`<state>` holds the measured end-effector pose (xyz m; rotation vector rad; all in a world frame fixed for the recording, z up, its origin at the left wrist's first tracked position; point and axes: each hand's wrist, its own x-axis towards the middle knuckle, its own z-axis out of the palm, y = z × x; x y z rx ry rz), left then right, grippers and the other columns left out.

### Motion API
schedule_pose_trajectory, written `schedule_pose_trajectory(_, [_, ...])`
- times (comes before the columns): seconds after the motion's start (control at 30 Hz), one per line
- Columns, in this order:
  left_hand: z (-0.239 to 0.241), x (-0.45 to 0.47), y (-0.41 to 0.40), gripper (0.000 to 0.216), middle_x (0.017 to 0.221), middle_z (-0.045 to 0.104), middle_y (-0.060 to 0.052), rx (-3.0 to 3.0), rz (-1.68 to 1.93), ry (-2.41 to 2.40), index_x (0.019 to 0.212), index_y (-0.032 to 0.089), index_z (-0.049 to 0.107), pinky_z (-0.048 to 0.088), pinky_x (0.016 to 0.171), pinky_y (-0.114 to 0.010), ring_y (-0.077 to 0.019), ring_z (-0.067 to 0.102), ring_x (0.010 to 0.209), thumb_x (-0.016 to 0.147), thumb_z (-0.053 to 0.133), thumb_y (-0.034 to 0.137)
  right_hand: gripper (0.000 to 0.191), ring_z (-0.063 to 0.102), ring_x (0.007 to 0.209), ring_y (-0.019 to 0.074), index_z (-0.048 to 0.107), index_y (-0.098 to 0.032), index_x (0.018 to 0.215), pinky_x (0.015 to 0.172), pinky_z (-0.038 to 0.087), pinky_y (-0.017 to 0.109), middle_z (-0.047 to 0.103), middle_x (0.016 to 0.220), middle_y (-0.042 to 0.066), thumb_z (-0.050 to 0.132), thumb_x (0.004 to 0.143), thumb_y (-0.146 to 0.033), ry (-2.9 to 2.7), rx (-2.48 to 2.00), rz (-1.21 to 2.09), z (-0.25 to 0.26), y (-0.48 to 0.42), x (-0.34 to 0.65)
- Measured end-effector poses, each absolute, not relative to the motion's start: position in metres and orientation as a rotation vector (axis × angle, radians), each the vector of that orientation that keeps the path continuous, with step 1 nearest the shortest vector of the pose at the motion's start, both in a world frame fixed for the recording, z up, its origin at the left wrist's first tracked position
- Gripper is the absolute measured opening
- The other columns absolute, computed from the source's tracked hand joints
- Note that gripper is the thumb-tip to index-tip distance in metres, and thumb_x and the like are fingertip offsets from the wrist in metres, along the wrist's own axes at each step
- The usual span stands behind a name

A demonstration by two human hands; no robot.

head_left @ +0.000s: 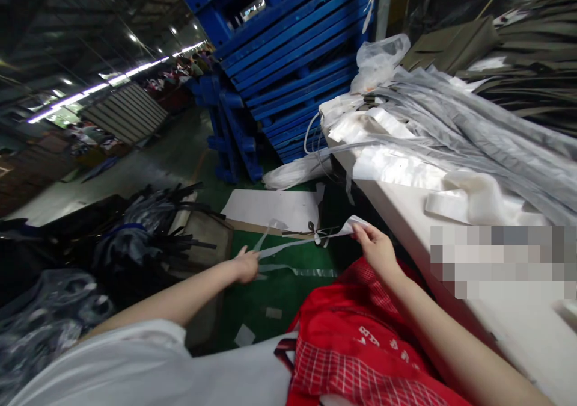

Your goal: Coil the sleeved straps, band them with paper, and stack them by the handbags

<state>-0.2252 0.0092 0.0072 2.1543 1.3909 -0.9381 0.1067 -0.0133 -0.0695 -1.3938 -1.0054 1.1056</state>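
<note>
My left hand [246, 265] is closed around thin, pale translucent strips [283, 248], which trail out on both sides of it. My right hand [375, 248] pinches a white strip [353, 224] between thumb and fingers, close to the table's side. A pale strip appears to stretch between the two hands, with a small bunched or knotted spot near the right one. Beneath them, a white sheet [274, 209] lies on the green floor. Part of each hand's fingers is hidden by the strips or turned away.
To the right, a white table [387, 204] carries grey strips [487, 129], white strips and a clear plastic bag [381, 60]. Blue pallets [297, 63] are stacked ahead. Dark bundled strips [135, 243] lie at left. A red apron [356, 340] covers my lap.
</note>
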Motion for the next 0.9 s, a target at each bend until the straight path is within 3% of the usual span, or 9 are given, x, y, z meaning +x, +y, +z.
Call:
schedule_pose_trajectory(0.07, [0.002, -0.190, 0.010, 0.016, 0.136, 0.055, -0.008, 2.202, -0.854, 1.232, 0.096, 0.019, 0.071, 0.029, 0.113, -0.048, -0.0265, 0.046, 0.131, 0.089, 0.060, 0.029, 0.042, 0.063, 0.079, 0.0252, 0.073, -0.017, 0.091, 0.080, 0.046, 0.040, 0.071, 0.079, 0.007, 0.057, 0.082, -0.055, -0.992, -1.472, 1.040, -0.073, -0.018, 0.123])
schedule_pose_trajectory(0.17, [0.007, -0.136, 0.006, 0.026, 0.150, 0.041, -0.005, 2.328, -0.450, 0.951, 0.101, 0.022, 0.072, 0.033, 0.112, -0.034, -0.0206, 0.048, 0.130, 0.095, 0.048, 0.029, 0.039, 0.064, 0.086, 0.0259, 0.076, -0.019, 0.089, 0.086, 0.045, 0.040, 0.070, 0.084, 0.007, 0.061, 0.080, -0.053, -1.042, -1.498, 0.964, -0.071, -0.031, 0.134])
schedule_pose_trajectory(0.3, [0.015, -0.073, 0.004, 0.026, 0.155, 0.032, -0.008, 2.414, 0.101, 0.743, 0.099, 0.020, 0.073, 0.024, 0.117, -0.040, -0.0242, 0.032, 0.141, 0.094, 0.049, 0.030, 0.033, 0.062, 0.102, 0.0251, 0.078, -0.025, 0.090, 0.094, 0.045, 0.036, 0.069, 0.101, 0.007, 0.065, 0.077, -0.053, -1.137, -1.412, 0.975, -0.062, -0.054, 0.136])
schedule_pose_trajectory(0.4, [0.009, -0.040, 0.006, 0.025, 0.138, 0.054, -0.007, 2.411, 0.110, 0.685, 0.097, 0.022, 0.072, 0.017, 0.118, -0.049, -0.0217, 0.046, 0.131, 0.094, 0.046, 0.025, 0.034, 0.062, 0.104, 0.0251, 0.077, -0.024, 0.093, 0.095, 0.046, 0.036, 0.070, 0.106, 0.007, 0.069, 0.076, -0.053, -1.014, -1.372, 1.089, -0.056, -0.070, 0.141])
schedule_pose_trajectory(0.47, [0.002, -0.027, 0.006, 0.027, 0.112, 0.068, -0.004, 2.414, 0.056, 0.638, 0.095, 0.021, 0.070, 0.016, 0.118, -0.049, -0.0178, 0.059, 0.112, 0.095, 0.043, 0.022, 0.034, 0.065, 0.089, 0.0234, 0.076, -0.023, 0.092, 0.083, 0.050, 0.035, 0.071, 0.091, 0.005, 0.072, 0.074, -0.051, -0.828, -1.359, 1.201, -0.053, -0.078, 0.148])
schedule_pose_trajectory(0.53, [-0.005, -0.024, 0.005, 0.027, 0.095, 0.070, -0.002, 2.422, 0.017, 0.596, 0.094, 0.020, 0.068, 0.017, 0.118, -0.048, -0.0154, 0.063, 0.099, 0.094, 0.041, 0.019, 0.031, 0.060, 0.068, 0.0183, 0.073, -0.022, 0.086, 0.064, 0.050, 0.029, 0.065, 0.070, 0.001, 0.075, 0.072, -0.049, -0.654, -1.322, 1.268, -0.048, -0.084, 0.158])
schedule_pose_trajectory(0.67, [-0.014, -0.035, 0.005, 0.024, 0.094, 0.070, 0.000, 2.423, -0.125, 0.493, 0.093, 0.020, 0.067, 0.023, 0.117, -0.045, -0.0141, 0.063, 0.095, 0.093, 0.043, 0.017, 0.032, 0.042, 0.050, 0.0110, 0.063, -0.021, 0.069, 0.045, 0.035, 0.023, 0.049, 0.056, -0.003, 0.077, 0.070, -0.049, -0.521, -1.356, 1.160, -0.036, -0.088, 0.172])
schedule_pose_trajectory(0.8, [-0.011, -0.042, 0.006, 0.022, 0.118, 0.064, -0.006, 2.366, -0.059, 0.416, 0.095, 0.019, 0.070, 0.031, 0.112, -0.038, -0.0185, 0.058, 0.113, 0.093, 0.047, 0.020, 0.034, 0.042, 0.050, 0.0115, 0.063, -0.020, 0.068, 0.046, 0.036, 0.023, 0.051, 0.056, -0.003, 0.075, 0.070, -0.052, -0.668, -1.486, 1.094, -0.026, -0.088, 0.170])
schedule_pose_trajectory(0.9, [-0.004, -0.033, 0.006, 0.024, 0.136, 0.053, -0.009, 2.267, 0.106, 0.328, 0.099, 0.019, 0.072, 0.037, 0.107, -0.031, -0.0208, 0.051, 0.124, 0.093, 0.050, 0.026, 0.030, 0.054, 0.063, 0.0167, 0.067, -0.020, 0.069, 0.061, 0.046, 0.027, 0.062, 0.067, 0.002, 0.073, 0.072, -0.050, -0.910, -1.490, 1.044, -0.024, -0.089, 0.164])
